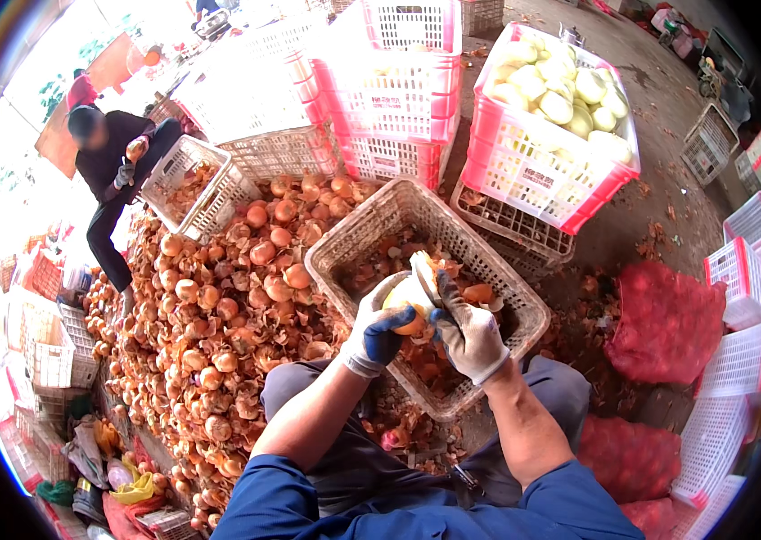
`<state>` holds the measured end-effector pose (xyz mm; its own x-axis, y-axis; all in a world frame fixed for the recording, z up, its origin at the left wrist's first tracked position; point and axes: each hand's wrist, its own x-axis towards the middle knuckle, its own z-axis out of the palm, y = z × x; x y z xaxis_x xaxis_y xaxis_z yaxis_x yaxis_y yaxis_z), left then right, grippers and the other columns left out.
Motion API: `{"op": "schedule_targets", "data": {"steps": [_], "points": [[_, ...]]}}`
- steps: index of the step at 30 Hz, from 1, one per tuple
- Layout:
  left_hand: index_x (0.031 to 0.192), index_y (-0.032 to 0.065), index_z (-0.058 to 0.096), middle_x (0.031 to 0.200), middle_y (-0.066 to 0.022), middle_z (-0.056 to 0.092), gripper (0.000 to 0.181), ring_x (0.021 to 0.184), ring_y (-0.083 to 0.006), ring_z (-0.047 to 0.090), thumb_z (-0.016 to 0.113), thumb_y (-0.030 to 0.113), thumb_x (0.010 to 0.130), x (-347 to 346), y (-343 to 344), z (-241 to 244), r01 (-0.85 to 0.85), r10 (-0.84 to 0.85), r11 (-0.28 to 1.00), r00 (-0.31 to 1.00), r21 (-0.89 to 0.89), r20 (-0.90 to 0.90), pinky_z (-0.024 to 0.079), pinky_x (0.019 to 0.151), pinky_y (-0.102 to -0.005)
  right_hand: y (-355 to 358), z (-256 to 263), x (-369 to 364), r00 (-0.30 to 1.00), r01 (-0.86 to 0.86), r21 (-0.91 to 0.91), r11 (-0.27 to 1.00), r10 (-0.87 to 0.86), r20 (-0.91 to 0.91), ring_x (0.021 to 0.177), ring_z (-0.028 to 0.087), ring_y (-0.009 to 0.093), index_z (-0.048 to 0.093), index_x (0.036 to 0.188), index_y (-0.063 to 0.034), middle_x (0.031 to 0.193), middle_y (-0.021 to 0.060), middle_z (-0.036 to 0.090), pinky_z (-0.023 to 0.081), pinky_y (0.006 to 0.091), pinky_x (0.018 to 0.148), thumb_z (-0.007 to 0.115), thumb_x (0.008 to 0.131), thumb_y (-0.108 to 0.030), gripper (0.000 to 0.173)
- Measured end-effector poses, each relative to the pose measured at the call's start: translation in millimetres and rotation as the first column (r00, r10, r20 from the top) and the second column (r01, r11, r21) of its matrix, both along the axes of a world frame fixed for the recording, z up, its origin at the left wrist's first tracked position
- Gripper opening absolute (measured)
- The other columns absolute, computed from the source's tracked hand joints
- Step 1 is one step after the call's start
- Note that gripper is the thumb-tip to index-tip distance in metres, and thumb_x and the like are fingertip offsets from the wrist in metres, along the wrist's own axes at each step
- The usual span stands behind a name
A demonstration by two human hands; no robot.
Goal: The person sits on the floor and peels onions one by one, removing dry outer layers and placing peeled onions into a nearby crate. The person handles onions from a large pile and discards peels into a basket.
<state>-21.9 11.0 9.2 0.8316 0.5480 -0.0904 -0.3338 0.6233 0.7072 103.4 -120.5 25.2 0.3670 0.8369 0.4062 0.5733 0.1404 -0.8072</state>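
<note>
My left hand (378, 327), in a white and blue work glove, holds a partly peeled onion (408, 305) over a dirty plastic crate (421, 196). My right hand (471, 331), gloved the same way, grips what looks like a knife (426, 278), its broad blade against the onion's far side; the handle is hidden by the fingers. Loose skin stands up by the blade. Onion skins (431, 368) lie in the crate, between and beyond my knees. A large heap of unpeeled onions (218, 317) spreads on the ground to the left of the crate.
A pink and white crate of peeled onions (556, 162) stands on dirty crates at the upper right. More stacked crates (390, 101) are beyond. Red mesh sacks (664, 324) lie at the right. A co-worker (110, 148) sits at the upper left beside a white crate (188, 196).
</note>
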Motion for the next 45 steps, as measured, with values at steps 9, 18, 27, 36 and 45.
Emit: {"op": "schedule_targets", "data": {"steps": [9,18,27,36,45], "points": [[0.133,-0.0048,0.048,0.121,-0.0148,0.061,0.082,0.111,-0.025,0.061,0.085,0.02,0.063,-4.6,4.8,7.4,0.064,-0.065,0.998,0.998,0.01,0.025,0.048,0.099,-0.0365,-7.8,-0.2,11.9,0.613,-0.061,0.011,0.998,0.046,-0.789,0.057,0.06,0.009,0.059,0.125,-0.0011,0.078,0.0066,0.066,0.047,0.0243,0.046,0.05,0.102,-0.036,0.043],[0.132,-0.0061,0.049,0.122,-0.0159,0.061,0.087,0.111,-0.026,0.061,0.087,0.021,0.058,-7.3,11.4,16.7,0.115,-0.104,0.979,0.992,0.167,-0.073,0.048,0.098,-0.0383,-12.6,16.0,16.0,0.439,-0.256,0.025,0.966,0.14,-0.887,0.053,0.055,0.007,0.046,0.141,-0.0073,0.069,-0.0002,0.059,0.044,0.0214,0.045,0.05,0.103,-0.035,0.047],[0.131,-0.0054,0.052,0.124,-0.0121,0.06,0.086,0.115,-0.0214,0.056,0.086,0.021,0.056,-9.2,12.5,23.4,0.166,-0.12,0.937,0.979,0.307,-0.163,0.042,0.102,-0.0342,-8.8,9.2,16.1,0.703,-0.212,-0.186,0.959,0.018,-0.711,0.058,0.051,0.004,0.06,0.124,-0.0004,0.075,-0.0033,0.057,0.043,0.0214,0.051,0.052,0.102,-0.026,0.034],[0.135,-0.006,0.048,0.128,-0.0131,0.058,0.084,0.114,-0.019,0.057,0.085,0.016,0.063,3.6,1.1,11.3,0.08,-0.016,0.956,0.974,0.282,-0.224,0.045,0.101,-0.0335,-11.5,5.6,16.8,0.991,-0.078,-0.102,0.992,0.066,-0.113,0.067,0.064,0.015,0.061,0.122,0.0031,0.076,0.0148,0.067,0.05,0.0292,0.062,0.057,0.097,-0.014,0.03],[0.127,-0.0079,0.054,0.117,-0.0138,0.064,0.076,0.105,-0.0192,0.062,0.085,0.02,0.063,-1.2,3.4,16.1,0.102,-0.039,0.967,0.965,0.231,-0.261,0.049,0.096,-0.0331,-11.0,12.0,13.5,0.581,-0.066,-0.105,0.992,-0.047,-0.812,0.052,0.057,0.01,0.061,0.124,-0.0004,0.067,0.0024,0.062,0.046,0.024,0.044,0.054,0.101,-0.025,0.034]]}}
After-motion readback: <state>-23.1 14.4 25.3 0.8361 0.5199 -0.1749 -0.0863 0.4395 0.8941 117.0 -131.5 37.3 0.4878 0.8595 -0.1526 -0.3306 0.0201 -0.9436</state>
